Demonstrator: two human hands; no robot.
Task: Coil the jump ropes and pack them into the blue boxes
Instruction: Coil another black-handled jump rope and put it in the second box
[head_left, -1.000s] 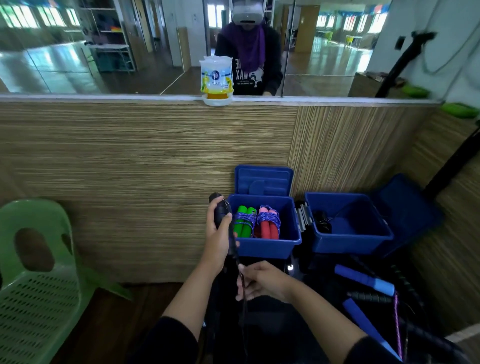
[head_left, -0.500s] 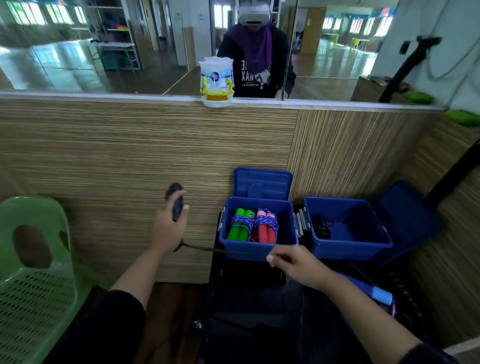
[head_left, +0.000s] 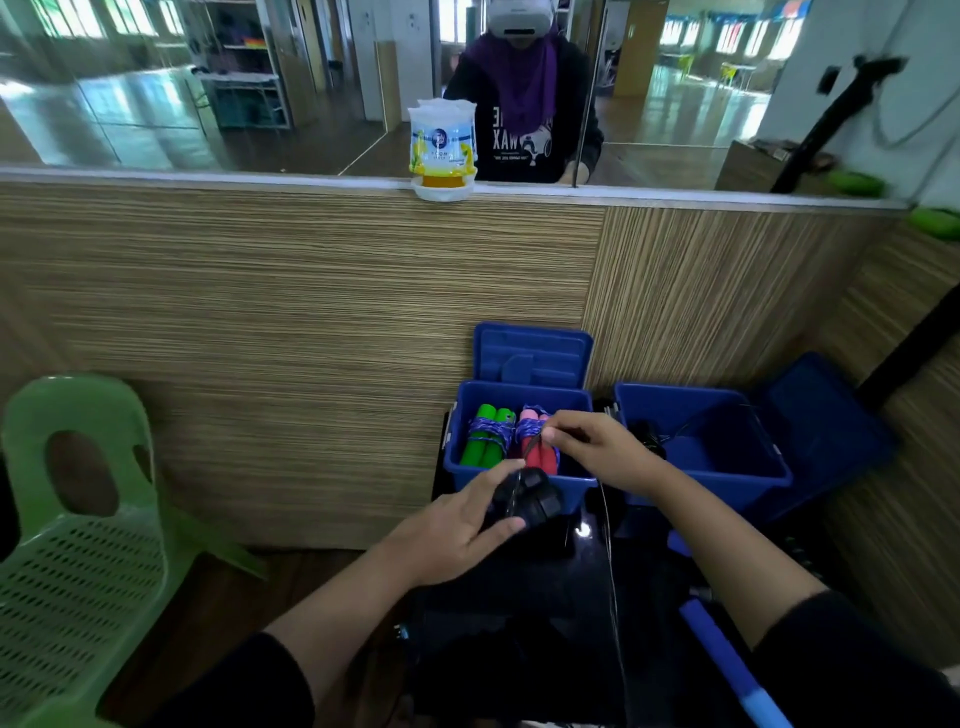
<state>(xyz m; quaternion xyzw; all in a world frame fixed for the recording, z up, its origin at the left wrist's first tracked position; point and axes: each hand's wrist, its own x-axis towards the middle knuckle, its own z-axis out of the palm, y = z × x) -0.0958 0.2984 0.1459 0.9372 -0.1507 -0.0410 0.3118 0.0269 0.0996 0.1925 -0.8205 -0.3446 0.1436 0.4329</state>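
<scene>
1. Two blue boxes stand open against the wood-grain wall: the left box (head_left: 519, 470) at 12 o'clock from the hands, the right box (head_left: 701, 457) at 2 o'clock just beside it. One raised lid (head_left: 532, 356) leans behind the left box.
2. The left box holds two coiled ropes side by side, one with green handles (head_left: 485, 434) and one with pink handles (head_left: 537, 447); the right hand partly hides the pink one.
3. A green plastic chair (head_left: 88, 525) sits at 9 o'clock. A white container (head_left: 442, 148) stands on the ledge at 12 o'clock. Blue handles (head_left: 727, 660) lie at 4 o'clock.
4. The left hand (head_left: 452, 530) grips two black handles (head_left: 527, 499) together at the left box's front edge, thumb and fingers curled round them.
5. The right hand (head_left: 597, 449) pinches the thin black cord (head_left: 608, 561) between thumb and fingertips over the left box; the cord hangs down toward 6 o'clock.
6. Half a second earlier the left hand was out at 10 o'clock with the cord stretched between the hands; both hands have since come close together at the box.
</scene>
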